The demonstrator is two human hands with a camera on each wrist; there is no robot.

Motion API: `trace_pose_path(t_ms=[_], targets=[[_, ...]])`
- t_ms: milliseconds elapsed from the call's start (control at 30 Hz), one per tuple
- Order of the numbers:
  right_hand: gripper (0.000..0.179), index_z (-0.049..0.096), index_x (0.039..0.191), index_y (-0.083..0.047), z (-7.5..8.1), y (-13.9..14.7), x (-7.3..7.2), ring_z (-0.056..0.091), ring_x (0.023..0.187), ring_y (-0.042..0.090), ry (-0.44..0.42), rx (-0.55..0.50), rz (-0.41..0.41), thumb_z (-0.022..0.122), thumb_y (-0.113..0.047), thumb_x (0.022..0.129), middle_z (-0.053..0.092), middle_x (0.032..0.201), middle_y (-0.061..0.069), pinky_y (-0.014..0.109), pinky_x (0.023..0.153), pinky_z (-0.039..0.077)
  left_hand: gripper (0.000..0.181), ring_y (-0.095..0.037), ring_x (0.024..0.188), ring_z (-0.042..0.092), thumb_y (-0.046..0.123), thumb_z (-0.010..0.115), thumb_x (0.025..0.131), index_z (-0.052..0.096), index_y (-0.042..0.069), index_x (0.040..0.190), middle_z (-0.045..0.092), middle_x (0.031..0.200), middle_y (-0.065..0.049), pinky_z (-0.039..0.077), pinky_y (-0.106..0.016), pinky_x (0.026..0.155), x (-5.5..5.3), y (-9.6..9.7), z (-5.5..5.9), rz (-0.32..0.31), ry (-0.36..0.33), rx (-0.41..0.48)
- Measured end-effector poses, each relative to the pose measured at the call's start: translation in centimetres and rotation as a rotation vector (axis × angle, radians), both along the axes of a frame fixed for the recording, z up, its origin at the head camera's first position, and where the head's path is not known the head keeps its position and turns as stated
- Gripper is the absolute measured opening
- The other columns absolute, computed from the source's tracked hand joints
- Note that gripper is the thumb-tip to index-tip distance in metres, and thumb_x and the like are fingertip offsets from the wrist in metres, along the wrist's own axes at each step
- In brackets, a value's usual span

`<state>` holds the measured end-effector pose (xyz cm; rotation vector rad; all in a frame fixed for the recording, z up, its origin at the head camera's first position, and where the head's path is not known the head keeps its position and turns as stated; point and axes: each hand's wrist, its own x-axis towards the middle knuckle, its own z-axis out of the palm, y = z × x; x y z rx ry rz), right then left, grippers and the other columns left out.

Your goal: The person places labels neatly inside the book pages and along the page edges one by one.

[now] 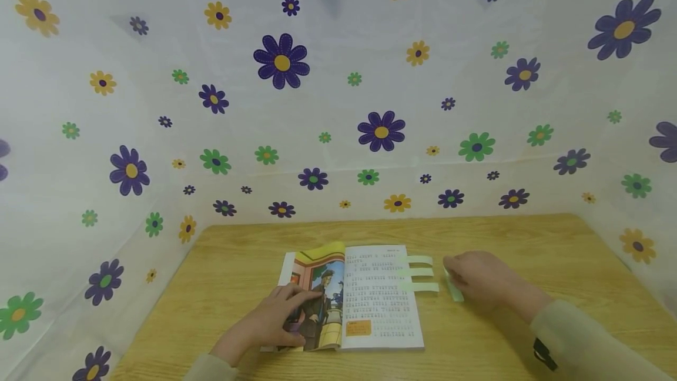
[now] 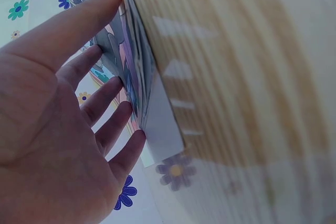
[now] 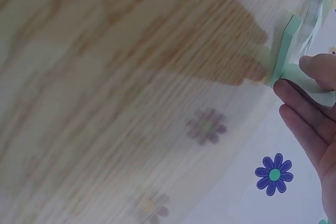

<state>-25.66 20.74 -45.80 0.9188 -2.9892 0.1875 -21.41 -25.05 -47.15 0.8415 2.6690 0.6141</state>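
An open book (image 1: 381, 304) lies on the wooden table, an illustrated page on the left and printed text on the right. My left hand (image 1: 270, 317) rests on the illustrated page with its fingers spread, fingertips along the book's edge in the left wrist view. Three pale green sticky notes (image 1: 423, 287) stick out from the right page's edge. To the right of them, my right hand (image 1: 483, 280) is at a small pad of green sticky notes (image 1: 455, 291). In the right wrist view, thumb and fingers pinch a pale green sheet (image 3: 299, 72) at the end of the pad.
The wooden table (image 1: 508, 234) extends around the book. White sheeting (image 1: 338, 104) printed with purple, green and yellow flowers encloses its back and sides. An orange box of text (image 1: 358, 328) is printed low on the right page.
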Motion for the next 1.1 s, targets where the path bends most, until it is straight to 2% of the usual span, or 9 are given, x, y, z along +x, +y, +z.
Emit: trace_pose_path(t_ms=[367,500,800,1100], targets=[[0.025,0.063,0.076,-0.019,-0.20,0.04,-0.29,0.040,0.063,0.006,0.025,0.026,0.024,0.075,-0.010,0.096,0.053,0.069,-0.011,0.024,0.061,0.042,0.086,-0.043,0.134,0.045,0.030,0.092,0.085,0.048,0.023,0.159,0.047,0.151,-0.015,0.043,-0.071,0.105,-0.14,-0.06,-0.06,0.000,-0.009,-0.002],[0.026,0.064,0.073,-0.018,-0.44,0.26,-0.35,0.040,0.063,0.006,0.054,0.031,0.062,0.077,-0.010,0.094,0.054,0.070,-0.010,0.024,0.061,0.043,0.086,-0.042,0.134,0.045,0.030,0.092,0.085,0.048,0.023,0.159,0.047,0.150,-0.015,0.042,-0.071,0.105,-0.08,-0.06,-0.04,0.000,-0.008,-0.001],[0.019,0.070,0.077,-0.015,-0.62,0.26,-0.21,0.045,0.065,0.004,0.129,0.057,0.112,0.079,-0.008,0.092,0.062,0.076,-0.008,0.025,0.063,0.051,0.086,-0.042,0.133,0.046,0.031,0.092,0.085,0.049,0.023,0.158,0.047,0.150,-0.014,0.044,-0.069,0.103,-0.10,-0.12,-0.22,-0.002,0.002,-0.002],[0.015,0.071,0.079,-0.013,-0.11,-0.06,-0.02,0.055,0.069,0.008,0.130,0.077,0.111,0.081,-0.008,0.089,0.067,0.081,-0.003,0.029,0.069,0.056,0.086,-0.041,0.133,0.046,0.031,0.092,0.084,0.049,0.023,0.158,0.048,0.149,-0.013,0.044,-0.069,0.104,-0.06,-0.05,-0.07,-0.002,0.004,-0.004]])
